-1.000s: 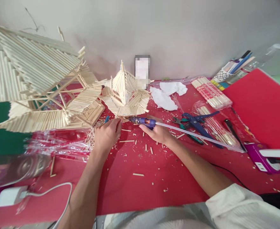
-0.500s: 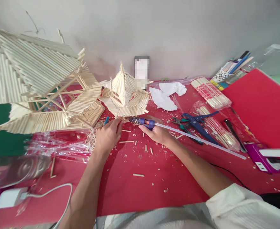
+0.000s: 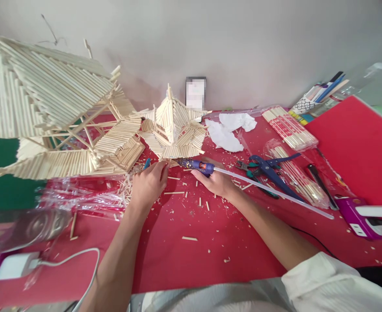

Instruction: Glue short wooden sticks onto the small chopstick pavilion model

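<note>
My right hand (image 3: 217, 182) is wrapped round a blue glue gun (image 3: 204, 166). A long translucent glue stick (image 3: 272, 191) runs out of its back end, down to the right. The gun's dark nozzle points left, close to my left hand (image 3: 149, 181). That hand is closed, its fingertips pinched together at the front edge of the small stick-built roof model (image 3: 174, 130); whatever is between them is hidden. A small blue object (image 3: 147, 163) shows just behind its knuckles. Wooden stick offcuts (image 3: 174, 193) lie scattered between both hands.
A larger stick-built house model (image 3: 60, 91) rises at the left. Further right lie white paper scraps (image 3: 225, 135), pliers (image 3: 254, 173), a blue cutter (image 3: 272, 173), and packs of sticks (image 3: 290, 128). A phone (image 3: 195, 93) leans on the wall. A white cable (image 3: 76, 255) curls at lower left.
The view has shifted slightly, so everything sits a little further right. Both hands and the glue gun keep nearly the same place against the small model.
</note>
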Demonstrator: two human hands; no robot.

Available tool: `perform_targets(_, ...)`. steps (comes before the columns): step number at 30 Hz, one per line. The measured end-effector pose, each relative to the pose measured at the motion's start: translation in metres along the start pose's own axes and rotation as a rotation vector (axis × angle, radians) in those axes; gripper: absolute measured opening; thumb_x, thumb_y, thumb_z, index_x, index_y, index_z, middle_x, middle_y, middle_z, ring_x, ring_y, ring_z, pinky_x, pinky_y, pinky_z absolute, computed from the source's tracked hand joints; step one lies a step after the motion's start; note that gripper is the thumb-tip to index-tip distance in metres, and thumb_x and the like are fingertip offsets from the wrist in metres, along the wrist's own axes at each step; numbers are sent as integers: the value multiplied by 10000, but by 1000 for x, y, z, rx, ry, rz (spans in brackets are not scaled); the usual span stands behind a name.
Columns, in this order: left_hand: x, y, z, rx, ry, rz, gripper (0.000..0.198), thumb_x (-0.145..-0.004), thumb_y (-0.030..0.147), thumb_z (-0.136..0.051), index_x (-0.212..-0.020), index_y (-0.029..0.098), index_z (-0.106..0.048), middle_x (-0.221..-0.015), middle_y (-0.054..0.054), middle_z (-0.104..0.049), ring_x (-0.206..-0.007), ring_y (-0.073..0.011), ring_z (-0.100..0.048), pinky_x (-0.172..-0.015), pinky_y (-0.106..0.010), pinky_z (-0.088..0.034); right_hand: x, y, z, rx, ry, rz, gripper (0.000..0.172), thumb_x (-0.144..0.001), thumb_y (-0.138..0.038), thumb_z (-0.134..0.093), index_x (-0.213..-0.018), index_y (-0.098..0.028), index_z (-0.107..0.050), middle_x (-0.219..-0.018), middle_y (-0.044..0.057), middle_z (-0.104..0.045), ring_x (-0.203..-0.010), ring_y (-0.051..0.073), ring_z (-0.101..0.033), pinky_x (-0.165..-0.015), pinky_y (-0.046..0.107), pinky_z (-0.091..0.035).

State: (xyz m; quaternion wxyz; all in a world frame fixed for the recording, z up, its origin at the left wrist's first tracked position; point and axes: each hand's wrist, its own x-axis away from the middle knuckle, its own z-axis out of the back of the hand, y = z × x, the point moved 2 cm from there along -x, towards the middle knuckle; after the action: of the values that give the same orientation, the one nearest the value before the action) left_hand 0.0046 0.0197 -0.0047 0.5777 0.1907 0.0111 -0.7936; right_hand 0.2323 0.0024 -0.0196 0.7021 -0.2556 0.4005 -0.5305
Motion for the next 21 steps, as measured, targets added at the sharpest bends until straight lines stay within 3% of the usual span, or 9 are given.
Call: perform_targets(21, 0, 2, 1, -9, 21, 16, 280, -1012, 326, -499, -1098, 223, -745, -936, -61, -798, -760, -194, -715, -581, -284, -305, -2, 2, -3, -30, -76, 3, 356, -987, -591, -552, -987, -253, -663, -922, 63, -726, -850, 243, -693, -754, 341, -532)
